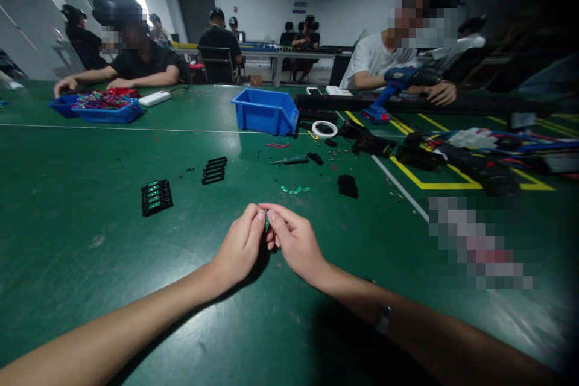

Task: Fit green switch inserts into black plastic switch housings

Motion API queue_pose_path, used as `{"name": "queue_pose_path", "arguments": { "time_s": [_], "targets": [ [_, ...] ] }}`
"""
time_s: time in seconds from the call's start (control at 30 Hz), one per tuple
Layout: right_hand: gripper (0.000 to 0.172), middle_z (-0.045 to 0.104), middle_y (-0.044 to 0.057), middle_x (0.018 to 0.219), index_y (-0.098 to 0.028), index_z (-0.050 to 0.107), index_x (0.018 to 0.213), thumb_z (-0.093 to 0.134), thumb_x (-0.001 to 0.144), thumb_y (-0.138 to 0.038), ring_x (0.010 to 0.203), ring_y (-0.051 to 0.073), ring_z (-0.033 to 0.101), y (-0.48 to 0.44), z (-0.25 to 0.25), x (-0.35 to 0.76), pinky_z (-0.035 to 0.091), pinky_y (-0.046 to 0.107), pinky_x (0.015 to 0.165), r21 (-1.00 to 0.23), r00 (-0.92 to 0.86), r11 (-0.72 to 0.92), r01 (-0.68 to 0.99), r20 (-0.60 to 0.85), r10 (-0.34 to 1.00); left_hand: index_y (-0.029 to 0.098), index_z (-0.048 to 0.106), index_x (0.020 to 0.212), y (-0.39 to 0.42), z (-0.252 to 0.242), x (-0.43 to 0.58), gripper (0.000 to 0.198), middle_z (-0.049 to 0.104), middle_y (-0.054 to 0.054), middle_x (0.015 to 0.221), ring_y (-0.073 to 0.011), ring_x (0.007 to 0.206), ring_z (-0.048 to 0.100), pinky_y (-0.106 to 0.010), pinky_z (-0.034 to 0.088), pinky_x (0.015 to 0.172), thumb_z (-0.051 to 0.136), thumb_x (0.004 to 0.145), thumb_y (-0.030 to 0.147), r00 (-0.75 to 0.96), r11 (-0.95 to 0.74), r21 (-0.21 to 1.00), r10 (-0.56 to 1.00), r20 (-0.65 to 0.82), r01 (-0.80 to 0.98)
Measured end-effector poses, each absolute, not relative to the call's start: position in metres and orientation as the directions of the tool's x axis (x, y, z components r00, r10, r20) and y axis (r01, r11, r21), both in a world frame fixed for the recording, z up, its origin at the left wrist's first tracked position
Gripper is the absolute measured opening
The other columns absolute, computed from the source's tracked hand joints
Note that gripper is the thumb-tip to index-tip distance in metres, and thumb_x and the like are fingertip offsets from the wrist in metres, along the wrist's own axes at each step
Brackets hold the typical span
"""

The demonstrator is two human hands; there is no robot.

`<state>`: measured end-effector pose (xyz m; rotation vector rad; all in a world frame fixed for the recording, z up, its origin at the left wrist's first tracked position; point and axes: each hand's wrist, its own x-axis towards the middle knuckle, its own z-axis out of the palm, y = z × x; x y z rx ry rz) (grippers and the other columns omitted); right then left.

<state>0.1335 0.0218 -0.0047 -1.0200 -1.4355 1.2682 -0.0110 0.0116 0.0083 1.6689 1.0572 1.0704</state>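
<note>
Close together over the green table, my left hand (242,241) and my right hand (298,244) pinch a small green circuit board (266,221) between thumbs and fingers. Most of the board is covered by my fingertips. Beyond my hands lies a curved row of small green circuit boards (295,190). To the left sits a black plastic holder (156,197) with several green boards in it. Beside that is a stack of black slotted plastic frames (214,170). A stack of black plastic parts (347,186) lies to the right.
A screwdriver (294,160), a white ring (324,128) and a blue bin (265,111) stand farther back. A blue tray of wires (108,108) is at the left. At right are a blue power drill (393,90) and black tool parts (479,169). Co-workers sit across the table.
</note>
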Motion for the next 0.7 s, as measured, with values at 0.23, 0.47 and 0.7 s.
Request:
{"name": "queue_pose_path", "arguments": {
  "time_s": [0.23,0.47,0.7],
  "targets": [
    [0.036,0.059,-0.001,0.07,-0.02,0.064,0.128,0.048,0.104,-0.042,0.058,0.012,0.058,0.022,-0.004,0.135,0.047,0.023,0.052,-0.991,-0.276,0.137,0.004,0.13,0.952,0.019,0.048,0.085,0.014,0.008,-0.013,0.034,0.055,0.003,0.071,-0.0105,0.064,0.049,-0.024,0.039,0.063,0.033,0.109,0.039,0.261,-0.247,0.954,0.945,0.198,0.168],
    [0.035,0.056,0.0,0.086,-0.023,0.059,0.13,0.063,0.096,-0.03,0.07,0.014,0.056,0.019,-0.001,0.145,0.049,0.027,0.064,-0.857,-0.217,0.448,0.254,0.401,0.89,0.02,0.049,0.089,0.015,0.001,-0.017,0.036,0.053,0.005,0.059,-0.0095,0.049,0.048,-0.02,0.038,0.048,0.044,0.103,0.052,0.188,-0.117,0.993,0.976,0.112,0.017],
    [0.031,0.061,0.006,0.103,-0.022,0.064,0.124,0.067,0.093,-0.024,0.083,0.017,0.062,0.02,0.004,0.15,0.052,0.027,0.065,-0.798,-0.306,0.535,0.276,0.455,0.836,0.019,0.048,0.095,0.022,0.002,-0.021,0.04,0.056,0.006,0.055,-0.0088,0.04,0.049,-0.016,0.038,0.038,0.063,0.092,0.055,0.347,0.149,0.939,0.937,-0.034,-0.309]
  ]
}}
